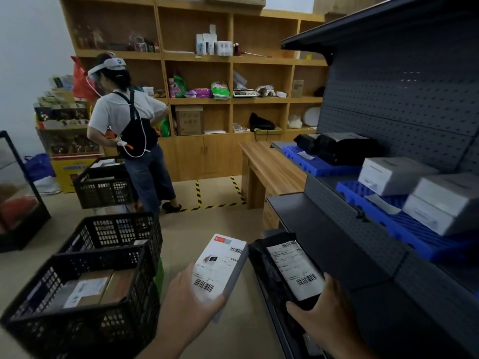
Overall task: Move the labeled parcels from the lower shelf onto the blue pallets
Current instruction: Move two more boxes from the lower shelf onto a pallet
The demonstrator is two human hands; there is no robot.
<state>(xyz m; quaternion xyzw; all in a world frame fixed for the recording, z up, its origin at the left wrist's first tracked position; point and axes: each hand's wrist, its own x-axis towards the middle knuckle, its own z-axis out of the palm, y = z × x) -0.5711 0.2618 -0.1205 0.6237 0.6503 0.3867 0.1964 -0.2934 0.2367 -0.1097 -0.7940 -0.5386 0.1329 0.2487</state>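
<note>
Dim indoor light, soft blur, warped edges

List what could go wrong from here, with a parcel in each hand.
1. The left hand grips the white barcoded cardboard box only at its near end; it may tip out.
2. The right hand holds the black plastic mailer bag likewise; its soft wrap may slip.
3. Grey cardboard boxes crowd the near blue ribbed pallet; setting down there may knock them.

Black plastic lattice crates (pixel 116 231) sit left, near a person in white shirt and dark apron (pixel 116 112) facing tall wooden wall shelves (pixel 230 60).
</note>
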